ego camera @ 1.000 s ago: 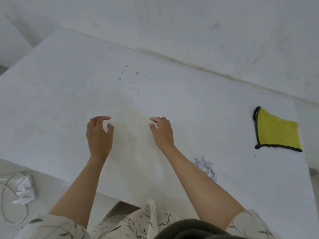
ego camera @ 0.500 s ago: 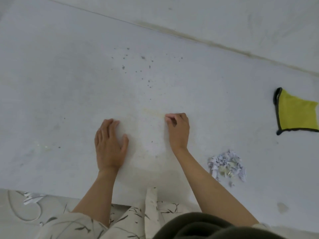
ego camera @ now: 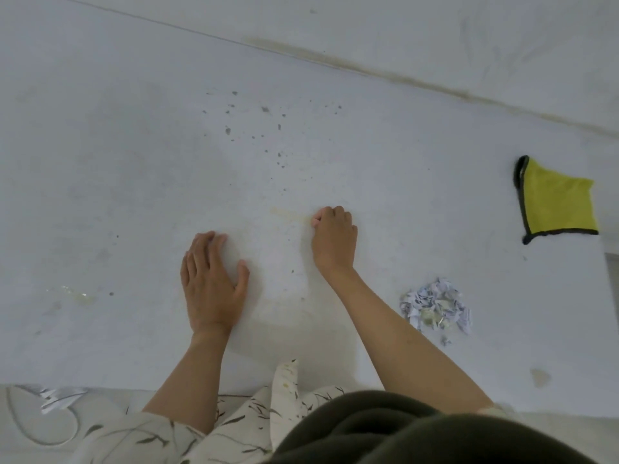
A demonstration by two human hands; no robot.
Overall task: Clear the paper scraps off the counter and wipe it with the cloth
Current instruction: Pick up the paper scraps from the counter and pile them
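The left hand [ego camera: 211,283] is being laid flat, palm down, on the white counter [ego camera: 117,182], fingers straight & close together, thumb spread to the side; nothing is being gripped by it. The right hand [ego camera: 333,241] is being held just beside it, fingers curled under w/ tips bunched vs. the thumb, at the end of a faint yellowish streak [ego camera: 289,214]. Whether anything is being pinched there cannot be told. The paper scraps [ego camera: 435,308] are being left in one small crumpled pile near the counter's front edge, right of the right forearm, not touched. The cloth [ego camera: 557,204], yellow w/ dark trim, is lying flat further right, well apart from both hands. Dark specks [ego camera: 264,128] are being shown scattered beyond the hands, toward the wall [ego camera: 435,28].
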